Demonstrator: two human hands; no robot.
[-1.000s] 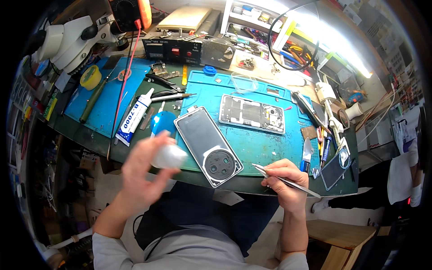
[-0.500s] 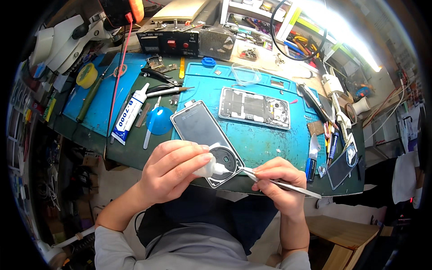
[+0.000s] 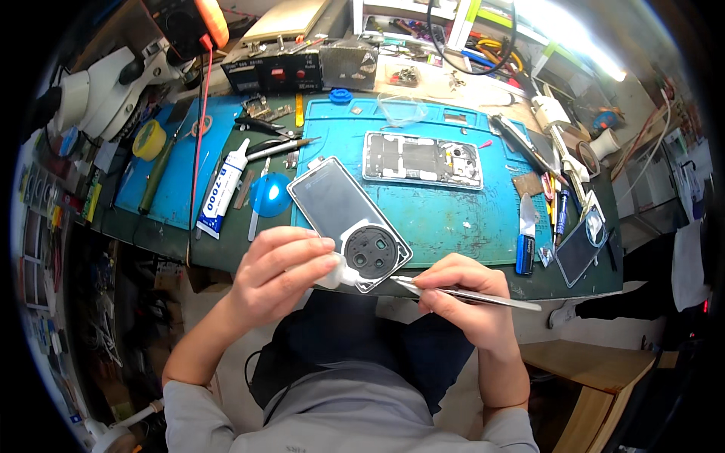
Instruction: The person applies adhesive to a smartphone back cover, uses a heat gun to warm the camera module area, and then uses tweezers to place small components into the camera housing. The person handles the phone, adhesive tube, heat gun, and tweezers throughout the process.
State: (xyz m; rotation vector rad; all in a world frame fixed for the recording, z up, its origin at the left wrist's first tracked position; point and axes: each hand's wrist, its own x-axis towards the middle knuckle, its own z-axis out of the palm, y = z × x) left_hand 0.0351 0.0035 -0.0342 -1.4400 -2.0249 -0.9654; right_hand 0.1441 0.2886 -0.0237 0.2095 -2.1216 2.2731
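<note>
My left hand (image 3: pixel 276 272) pinches a small white squeeze bottle (image 3: pixel 332 276), tilted so its nozzle comes to the near corner of a phone back cover (image 3: pixel 332 200). That cover lies slanted across the mat's front edge, inner side up, with a round black camera ring (image 3: pixel 371 251) at its near end. In my right hand (image 3: pixel 472 291) is a pair of metal tweezers (image 3: pixel 498 301), closed between thumb and fingers, tips beside the cover's lower right edge. Whether the tips touch it, I cannot tell. Farther back lies an opened phone body (image 3: pixel 423 160), its inner parts showing.
A blue work mat (image 3: pixel 445 219) covers the bench middle. At left lie a glue tube (image 3: pixel 223 189), a blue disc (image 3: pixel 270 195) and pliers (image 3: pixel 264 127). At right are a knife (image 3: pixel 526 234) and a dark phone panel (image 3: pixel 580 257). A microscope (image 3: pixel 106 94) stands back left.
The whole view has shifted a little. The bottle's nozzle has moved left along the cover's near edge, uncovering the camera ring. The tweezers' tips have also moved slightly toward the near corner.
</note>
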